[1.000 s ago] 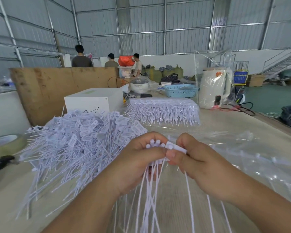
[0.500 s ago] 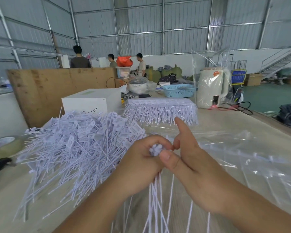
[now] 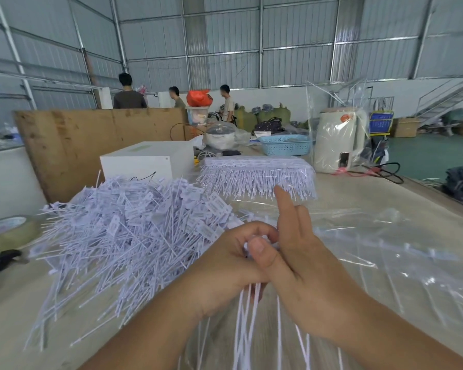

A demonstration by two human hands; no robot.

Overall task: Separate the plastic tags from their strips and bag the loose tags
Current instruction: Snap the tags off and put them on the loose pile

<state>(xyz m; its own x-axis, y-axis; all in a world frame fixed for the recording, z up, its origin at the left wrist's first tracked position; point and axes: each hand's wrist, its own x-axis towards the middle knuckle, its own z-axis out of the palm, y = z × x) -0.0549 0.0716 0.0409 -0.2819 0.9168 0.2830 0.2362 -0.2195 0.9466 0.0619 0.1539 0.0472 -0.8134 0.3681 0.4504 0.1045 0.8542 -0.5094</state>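
My left hand (image 3: 225, 260) is curled round a bundle of white plastic tags (image 3: 247, 316), whose thin tails hang down below the fist. My right hand (image 3: 300, 265) lies against it, thumb pressed on the tag heads, fingers straight and pointing up and away. A big heap of loose white tags (image 3: 134, 228) covers the table to the left. A stack of tag strips still joined (image 3: 257, 174) lies further back. A clear plastic bag (image 3: 385, 263) is spread flat on the table under and right of my hands.
A white box (image 3: 145, 161) stands behind the heap, with a wooden board (image 3: 78, 140) beyond it. A tape roll (image 3: 6, 231) sits at the left edge. A blue basket (image 3: 286, 144) and a bagged white appliance (image 3: 337, 140) stand at the back. Three people stand far off.
My right hand let go of the tag head it pinched and its fingers straightened upward. My left hand closed tighter round the bundle, hiding the tag heads.
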